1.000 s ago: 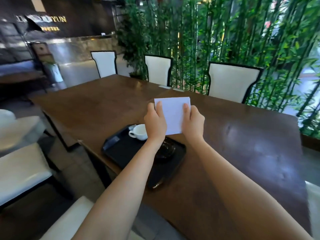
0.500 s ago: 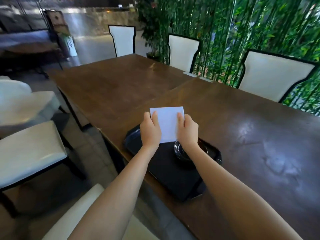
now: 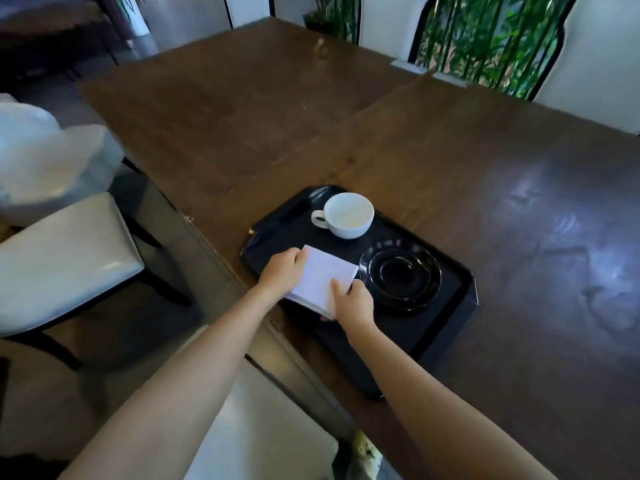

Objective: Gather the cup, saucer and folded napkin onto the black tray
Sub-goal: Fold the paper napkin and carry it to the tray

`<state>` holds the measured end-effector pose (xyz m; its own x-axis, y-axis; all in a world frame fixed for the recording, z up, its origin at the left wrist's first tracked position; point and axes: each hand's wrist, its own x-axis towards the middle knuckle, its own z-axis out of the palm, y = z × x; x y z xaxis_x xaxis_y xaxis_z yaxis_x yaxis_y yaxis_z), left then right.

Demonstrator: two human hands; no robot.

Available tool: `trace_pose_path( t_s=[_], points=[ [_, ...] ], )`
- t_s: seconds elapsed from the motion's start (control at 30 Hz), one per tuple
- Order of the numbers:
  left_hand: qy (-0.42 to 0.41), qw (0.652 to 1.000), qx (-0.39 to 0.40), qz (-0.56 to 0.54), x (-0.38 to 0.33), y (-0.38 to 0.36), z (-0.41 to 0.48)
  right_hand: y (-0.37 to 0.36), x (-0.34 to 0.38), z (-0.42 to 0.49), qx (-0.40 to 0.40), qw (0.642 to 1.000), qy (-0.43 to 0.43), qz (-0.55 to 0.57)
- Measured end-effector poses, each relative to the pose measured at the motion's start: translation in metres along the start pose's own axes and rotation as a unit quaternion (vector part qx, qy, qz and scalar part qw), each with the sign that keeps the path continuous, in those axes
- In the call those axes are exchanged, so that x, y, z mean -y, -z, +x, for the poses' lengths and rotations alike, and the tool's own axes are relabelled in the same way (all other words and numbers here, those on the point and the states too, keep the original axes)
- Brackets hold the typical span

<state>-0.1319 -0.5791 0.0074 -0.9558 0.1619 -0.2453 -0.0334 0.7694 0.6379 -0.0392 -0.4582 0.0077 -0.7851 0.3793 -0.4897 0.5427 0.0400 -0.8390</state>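
Observation:
A black tray (image 3: 462, 308) lies at the near edge of the brown table (image 3: 450, 150). On its far left part stands a white cup (image 3: 349, 214), handle pointing left. A black saucer (image 3: 401, 278) rests on the tray's right part. The white folded napkin (image 3: 322, 278) is low over the tray's near left area, just left of the saucer. My left hand (image 3: 282, 270) grips its left edge and my right hand (image 3: 353, 301) grips its near right corner. I cannot tell whether the napkin touches the tray.
White-cushioned chairs stand left of the table (image 3: 59, 258) and below my arms (image 3: 263, 424). More white chairs (image 3: 595, 60) line the far side, with green bamboo (image 3: 485, 36) behind them.
Both hands have lowered the napkin from chest height down to the tray. My view has tilted down, so the cup and saucer show fully.

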Motion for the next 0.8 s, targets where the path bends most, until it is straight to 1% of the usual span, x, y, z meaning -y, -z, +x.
trace_pose_path(
  t_s=[0.1, 0.17, 0.27, 0.33, 0.47, 0.53, 0.7, 0.8],
  points=[
    [0.017, 0.996, 0.048, 0.071, 0.004, -0.004, 0.011, -0.002, -0.006, 0.003, 0.016, 1.0, -0.024, 0.004],
    [-0.004, 0.992, 0.071, 0.107, 0.008, -0.009, 0.014, -0.002, -0.008, 0.002, 0.034, 0.999, -0.041, 0.006],
    [-0.036, 0.986, 0.088, 0.134, 0.012, -0.015, 0.013, -0.005, -0.015, 0.001, 0.042, 0.996, -0.043, -0.064],
    [-0.062, 0.979, 0.082, 0.175, 0.014, -0.016, 0.012, -0.006, -0.019, 0.0, 0.048, 0.993, -0.038, -0.105],
    [-0.131, 0.956, 0.04, 0.258, 0.02, -0.016, 0.008, -0.007, -0.022, -0.001, 0.061, 0.985, -0.021, -0.161],
    [-0.145, 0.953, 0.037, 0.265, 0.024, -0.017, 0.007, -0.008, -0.023, -0.002, 0.068, 0.982, -0.025, -0.174],
    [-0.165, 0.951, 0.041, 0.259, 0.03, -0.016, 0.01, -0.013, -0.024, -0.003, 0.078, 0.983, -0.045, -0.161],
    [-0.185, 0.945, 0.031, 0.269, 0.032, -0.018, 0.011, -0.014, -0.027, -0.003, 0.08, 0.982, -0.036, -0.17]
  ],
)
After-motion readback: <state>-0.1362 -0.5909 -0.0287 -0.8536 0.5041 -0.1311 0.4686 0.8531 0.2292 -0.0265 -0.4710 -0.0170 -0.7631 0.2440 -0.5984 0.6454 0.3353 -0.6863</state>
